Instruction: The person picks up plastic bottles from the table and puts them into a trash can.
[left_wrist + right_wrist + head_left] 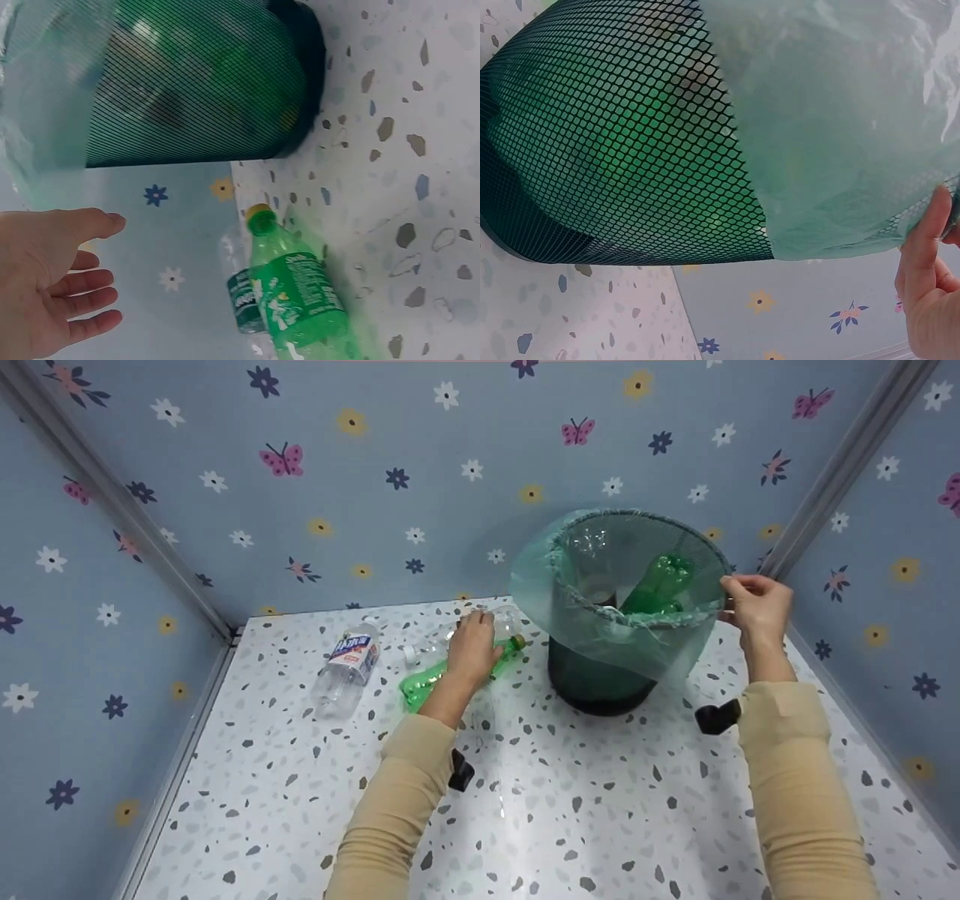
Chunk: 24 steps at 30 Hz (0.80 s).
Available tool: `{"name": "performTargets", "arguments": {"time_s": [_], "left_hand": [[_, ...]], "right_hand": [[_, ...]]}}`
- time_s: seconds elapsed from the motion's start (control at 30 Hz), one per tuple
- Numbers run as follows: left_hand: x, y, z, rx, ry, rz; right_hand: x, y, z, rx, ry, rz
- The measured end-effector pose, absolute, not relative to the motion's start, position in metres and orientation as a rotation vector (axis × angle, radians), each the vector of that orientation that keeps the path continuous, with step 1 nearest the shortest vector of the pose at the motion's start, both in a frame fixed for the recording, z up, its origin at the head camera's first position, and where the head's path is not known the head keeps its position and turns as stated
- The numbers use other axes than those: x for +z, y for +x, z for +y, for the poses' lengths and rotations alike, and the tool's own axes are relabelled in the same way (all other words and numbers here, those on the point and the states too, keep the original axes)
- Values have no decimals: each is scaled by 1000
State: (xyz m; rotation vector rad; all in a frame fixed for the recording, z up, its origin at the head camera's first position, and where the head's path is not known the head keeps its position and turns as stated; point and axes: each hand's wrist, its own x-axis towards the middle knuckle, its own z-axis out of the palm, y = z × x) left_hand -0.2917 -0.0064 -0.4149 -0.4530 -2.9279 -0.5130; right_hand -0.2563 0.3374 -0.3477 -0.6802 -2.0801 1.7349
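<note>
My left hand point(472, 654) is over two bottles lying side by side, and overlaps them in the head view. One is a green plastic bottle point(421, 684) with a yellow cap, the other a clear bottle point(508, 619). In the left wrist view the hand's fingers point(90, 304) are spread and apart from the green bottle point(300, 304). My right hand point(763, 607) pinches the right rim of a dark mesh trash bin point(592, 679), where a thin green bag point(534, 577) folds over the edge. Inside are a green bottle point(664, 585) and other bottles.
A clear bottle with a blue, white and red label point(352, 654) lies on the speckled white table point(525, 817), left of the other two. Blue flowered panels point(420, 442) close in the back and both sides.
</note>
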Motion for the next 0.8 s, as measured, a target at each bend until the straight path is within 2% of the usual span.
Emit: {"name": "performTargets", "arguments": {"time_s": [0.8], "left_hand": [[-491, -303, -33, -457, -211, -3087]], "right_hand": [[-347, -256, 337, 1743, -683, -2080]]}}
